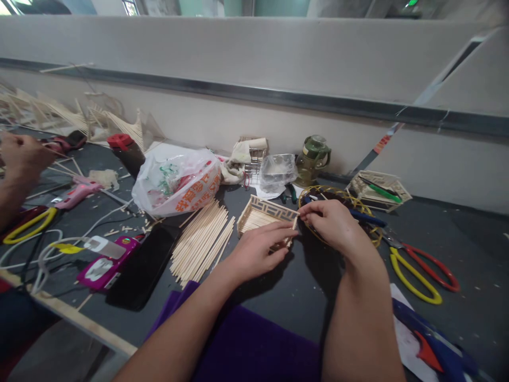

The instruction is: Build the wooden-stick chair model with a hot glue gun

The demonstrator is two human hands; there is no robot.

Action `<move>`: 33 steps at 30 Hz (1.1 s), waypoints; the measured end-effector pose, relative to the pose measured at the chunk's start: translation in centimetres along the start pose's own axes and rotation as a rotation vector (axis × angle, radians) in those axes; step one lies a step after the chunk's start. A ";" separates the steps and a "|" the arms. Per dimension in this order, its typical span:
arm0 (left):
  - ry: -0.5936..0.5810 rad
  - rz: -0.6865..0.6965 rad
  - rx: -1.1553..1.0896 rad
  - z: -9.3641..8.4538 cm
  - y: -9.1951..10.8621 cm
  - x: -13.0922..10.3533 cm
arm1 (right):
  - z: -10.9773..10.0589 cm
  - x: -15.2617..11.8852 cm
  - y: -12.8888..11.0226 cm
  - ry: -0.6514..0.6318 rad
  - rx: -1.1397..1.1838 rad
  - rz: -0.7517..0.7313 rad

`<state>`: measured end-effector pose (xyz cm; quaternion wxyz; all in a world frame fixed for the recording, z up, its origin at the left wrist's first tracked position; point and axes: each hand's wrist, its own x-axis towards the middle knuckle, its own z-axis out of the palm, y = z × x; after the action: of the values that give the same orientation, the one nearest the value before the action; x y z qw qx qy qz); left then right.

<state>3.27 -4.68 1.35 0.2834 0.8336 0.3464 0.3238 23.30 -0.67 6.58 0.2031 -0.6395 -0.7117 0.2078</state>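
A small open box of thin wooden sticks [248, 218], with a lattice pattern along its back wall, sits on the dark table in front of me. My left hand [260, 249] is wrapped over its near side, thumb and fingers gripping the right part. At the box's back right corner, my right hand [332, 220] has thumb and forefinger pinched together; whatever is between the fingertips is too small to make out. Left of the box lies a bundle of loose wooden sticks [201, 241]. Behind my right wrist is a yellow-rimmed basket [371, 233] holding tools.
Red-and-yellow-handled scissors [415, 270] lie right. A second stick box [384, 191], a green jug [314, 159] and a plastic bag [178, 183] stand along the back. A black phone [141, 268] and magenta power strip [109, 265] lie left, near another person's hand [24, 156].
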 end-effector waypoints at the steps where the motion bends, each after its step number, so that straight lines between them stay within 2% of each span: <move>1: 0.000 -0.001 0.001 0.0 0.0 0.0 | 0.0 0.0 0.0 0.002 -0.008 0.005; 10: -0.020 -0.017 0.021 -0.1 0.2 0.0 | -0.1 -0.1 0.1 0.009 -0.064 0.002; 15: -0.017 -0.014 0.014 -0.1 0.2 0.0 | 0.1 0.0 0.2 -0.016 -0.030 -0.009; 24: -0.011 -0.001 -0.001 -0.2 0.3 0.0 | 0.2 0.0 0.4 0.018 -0.015 0.007; 33: -0.011 -0.017 -0.005 -0.2 0.3 0.0 | 0.0 0.0 0.1 -0.016 -0.041 0.009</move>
<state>3.23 -4.84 1.72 0.2902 0.8318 0.3508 0.3176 23.42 -0.65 6.53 0.1835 -0.6449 -0.7147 0.1991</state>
